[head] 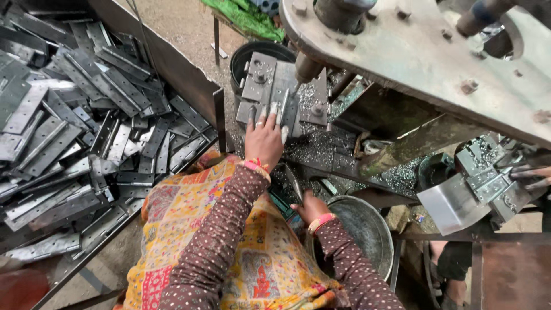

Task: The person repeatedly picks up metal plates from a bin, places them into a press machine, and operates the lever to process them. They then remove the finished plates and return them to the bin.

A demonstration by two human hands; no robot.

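My left hand (264, 139) reaches forward and rests on the grey steel die block (261, 80) of a press, fingers spread over a narrow flat metal strip (283, 109) lying on the block under the punch (306, 70). My right hand (309, 206) sits lower, beside the rim of a round metal bowl (367, 227), and grips another flat metal strip (294, 182) that points up and away. Both arms wear brown dotted sleeves with red bangles at the wrists. A patterned yellow cloth (189, 229) covers my lap.
A large heap of flat perforated steel strips (74, 120) fills a tray on the left. The press frame (425, 51) overhangs the top right. Metal chips (313, 149) litter the bed. A black bucket (252, 51) stands behind. Another person's fingers (531, 175) touch a second die at the right.
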